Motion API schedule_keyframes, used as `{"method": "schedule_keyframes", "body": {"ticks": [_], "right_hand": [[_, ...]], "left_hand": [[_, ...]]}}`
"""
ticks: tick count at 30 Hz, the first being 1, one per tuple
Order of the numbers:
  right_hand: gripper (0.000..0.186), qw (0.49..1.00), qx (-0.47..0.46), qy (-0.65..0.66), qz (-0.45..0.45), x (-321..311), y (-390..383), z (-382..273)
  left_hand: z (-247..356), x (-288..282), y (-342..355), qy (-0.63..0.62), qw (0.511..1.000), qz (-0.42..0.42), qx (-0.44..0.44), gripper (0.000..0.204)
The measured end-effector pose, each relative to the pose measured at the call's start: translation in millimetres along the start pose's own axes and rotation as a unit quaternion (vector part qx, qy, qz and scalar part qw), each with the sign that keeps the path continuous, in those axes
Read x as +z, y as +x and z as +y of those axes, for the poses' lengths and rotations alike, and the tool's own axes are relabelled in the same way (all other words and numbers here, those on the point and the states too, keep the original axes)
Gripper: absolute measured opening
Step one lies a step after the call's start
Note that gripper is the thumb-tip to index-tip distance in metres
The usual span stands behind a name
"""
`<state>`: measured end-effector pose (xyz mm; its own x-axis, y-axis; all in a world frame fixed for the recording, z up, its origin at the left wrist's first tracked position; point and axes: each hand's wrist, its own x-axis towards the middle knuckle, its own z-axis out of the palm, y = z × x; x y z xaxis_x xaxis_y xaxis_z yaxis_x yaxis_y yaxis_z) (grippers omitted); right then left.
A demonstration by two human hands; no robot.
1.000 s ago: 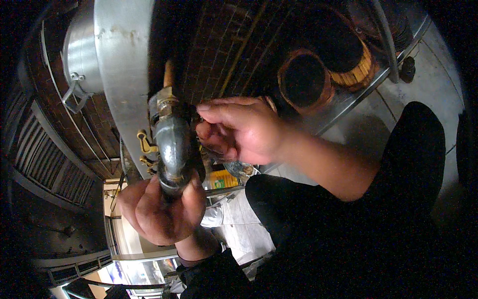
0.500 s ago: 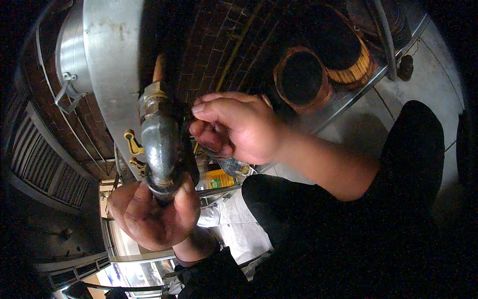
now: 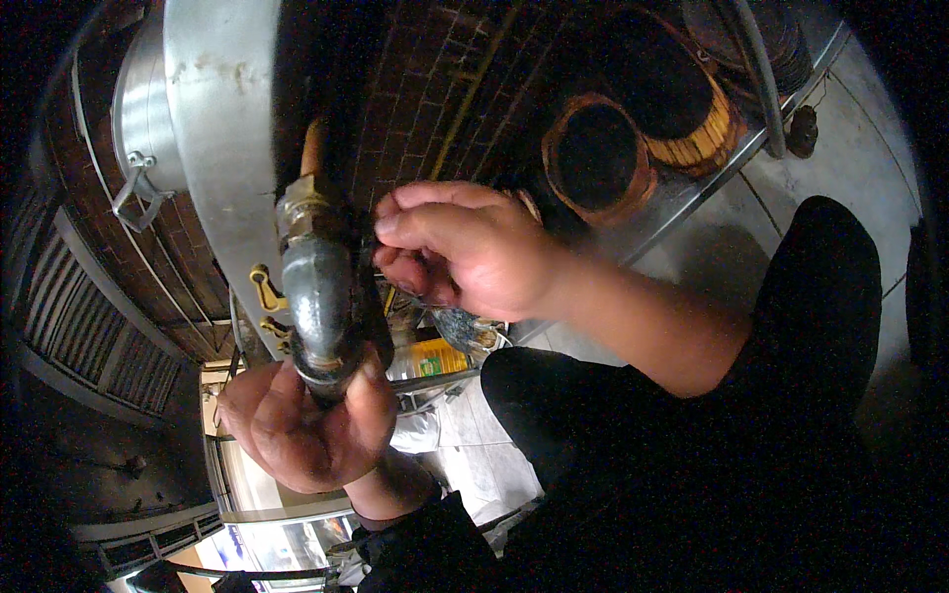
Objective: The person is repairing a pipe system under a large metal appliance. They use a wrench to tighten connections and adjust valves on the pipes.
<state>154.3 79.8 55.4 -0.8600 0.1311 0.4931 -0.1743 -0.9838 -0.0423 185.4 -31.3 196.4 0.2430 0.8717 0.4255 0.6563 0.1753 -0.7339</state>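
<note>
A grey metal pipe elbow (image 3: 318, 287) fills the centre left, its surface worn and shiny. A brass hex fitting (image 3: 304, 203) joins its upper end, and a copper-coloured tube (image 3: 313, 143) runs up from there. Around the elbow's lower end, my left hand (image 3: 306, 430) is closed, thumb on the right and fingers on the left. My right hand (image 3: 474, 247) is just right of the elbow, fingers curled in and thumb pressed against them. Dark shadow hides whatever those fingertips may hold.
Behind the elbow stands a pale metal panel (image 3: 219, 119) with yellow valve handles (image 3: 267, 289) by its lower edge. Round wooden-sided containers (image 3: 598, 158) stand at upper right near a metal rail (image 3: 682, 208). A yellow container (image 3: 440, 358) lies beyond my hands.
Almost nothing differs. My right hand has shifted very slightly left, and my left hand keeps its hold on the elbow.
</note>
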Motion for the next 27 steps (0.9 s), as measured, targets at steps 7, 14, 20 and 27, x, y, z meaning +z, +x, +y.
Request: {"method": "schedule_keyframes", "body": {"ticks": [7, 14, 20, 27], "right_hand": [[0.023, 0.996, 0.069, 0.055, 0.002, 8, -2, 2], [0.020, 0.999, -0.010, -0.036, -0.013, 0, -1, -6], [0.020, 0.992, 0.054, 0.109, -0.036, 5, -6, 4], [0.019, 0.995, -0.043, -0.082, -0.024, -3, -1, -5]], "left_hand": [[-2, 4, -6, -0.023, 0.999, 0.036, -0.024, 0.035], [0, 1, -2, -0.019, 1.000, 0.013, -0.012, 0.035], [-1, 4, -9, -0.021, 0.999, 0.032, -0.020, 0.035], [4, 2, -10, -0.036, 0.998, 0.015, -0.044, 0.035]]}}
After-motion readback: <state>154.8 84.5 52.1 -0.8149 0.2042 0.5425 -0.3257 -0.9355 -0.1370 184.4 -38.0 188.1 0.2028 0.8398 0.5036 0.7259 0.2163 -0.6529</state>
